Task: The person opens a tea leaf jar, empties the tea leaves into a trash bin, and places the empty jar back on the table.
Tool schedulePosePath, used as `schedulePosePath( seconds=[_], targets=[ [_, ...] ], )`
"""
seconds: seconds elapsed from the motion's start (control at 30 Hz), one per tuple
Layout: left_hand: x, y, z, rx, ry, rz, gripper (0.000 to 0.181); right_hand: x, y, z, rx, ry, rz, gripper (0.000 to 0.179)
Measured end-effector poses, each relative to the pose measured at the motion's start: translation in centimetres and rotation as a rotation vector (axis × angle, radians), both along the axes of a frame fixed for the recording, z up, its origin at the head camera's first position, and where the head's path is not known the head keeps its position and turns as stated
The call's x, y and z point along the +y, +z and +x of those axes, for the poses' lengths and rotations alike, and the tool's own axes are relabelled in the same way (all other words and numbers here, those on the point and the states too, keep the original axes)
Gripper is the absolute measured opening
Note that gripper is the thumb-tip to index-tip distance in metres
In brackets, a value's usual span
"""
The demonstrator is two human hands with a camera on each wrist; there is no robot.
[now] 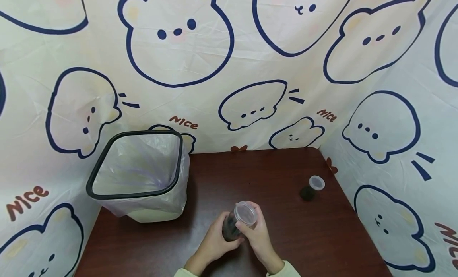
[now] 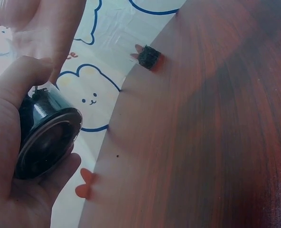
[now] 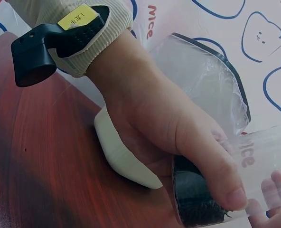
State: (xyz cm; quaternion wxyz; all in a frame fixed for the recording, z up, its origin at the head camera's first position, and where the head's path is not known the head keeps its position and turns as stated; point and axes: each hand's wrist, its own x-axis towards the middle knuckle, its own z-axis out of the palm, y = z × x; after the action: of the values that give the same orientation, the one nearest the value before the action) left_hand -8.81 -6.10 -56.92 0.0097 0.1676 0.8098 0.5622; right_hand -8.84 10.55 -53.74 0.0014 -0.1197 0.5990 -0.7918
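L hand (image 1: 216,238) grips the jar (image 1: 230,229) low, R hand (image 1: 260,236) holds it near its clear top — both grasping it. Prob. best: L firm w/o squeezing, work w/ R only, jar level so dark contents don't shift. Brown table (image 1: 304,237) under grip; lined bin (image 1: 157,213) fwd-left, smaller jar (image 1: 307,193) fwd-right — printed cloth (image 1: 250,66) beyond.

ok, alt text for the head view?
A left hand and right hand hold a clear cylindrical jar with dark contents over a dark brown wood-grain table. A pale, black-rimmed, plastic-lined bin stands at left; a dark container with translucent round top sits at right.
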Motion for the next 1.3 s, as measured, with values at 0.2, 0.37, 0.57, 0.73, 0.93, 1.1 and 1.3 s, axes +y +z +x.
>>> schedulePosePath(
  seconds=[0.2,0.37,0.57,0.73,0.93,1.1,1.3],
  targets=[
    [-0.08,0.11,-0.04,-0.020,-0.012,0.012,0.063,0.08,0.06,-0.08,0.009,0.013,0.003,0.056],
    [-0.18,0.06,-0.11,-0.033,-0.019,0.011,0.063,0.15,-0.03,-0.11,0.019,0.026,0.014,0.054],
    [-0.32,-0.10,-0.14,-0.035,-0.023,0.006,0.064,0.18,-0.17,-0.08,0.039,0.041,0.006,0.060],
    [-0.30,-0.08,-0.13,-0.034,-0.021,0.009,0.064,0.12,-0.30,-0.03,0.030,0.047,-0.036,0.061],
    [-0.23,-0.04,-0.09,-0.029,-0.015,0.004,0.064,0.13,-0.38,-0.07,0.036,0.041,-0.036,0.058],
    [-0.22,0.01,-0.06,-0.035,-0.020,0.015,0.064,0.17,-0.25,-0.09,0.053,0.042,-0.038,0.057],
    [-0.29,-0.01,0.02,-0.045,-0.025,0.028,0.064,0.16,-0.19,-0.11,0.066,0.045,-0.035,0.054]
  ],
)
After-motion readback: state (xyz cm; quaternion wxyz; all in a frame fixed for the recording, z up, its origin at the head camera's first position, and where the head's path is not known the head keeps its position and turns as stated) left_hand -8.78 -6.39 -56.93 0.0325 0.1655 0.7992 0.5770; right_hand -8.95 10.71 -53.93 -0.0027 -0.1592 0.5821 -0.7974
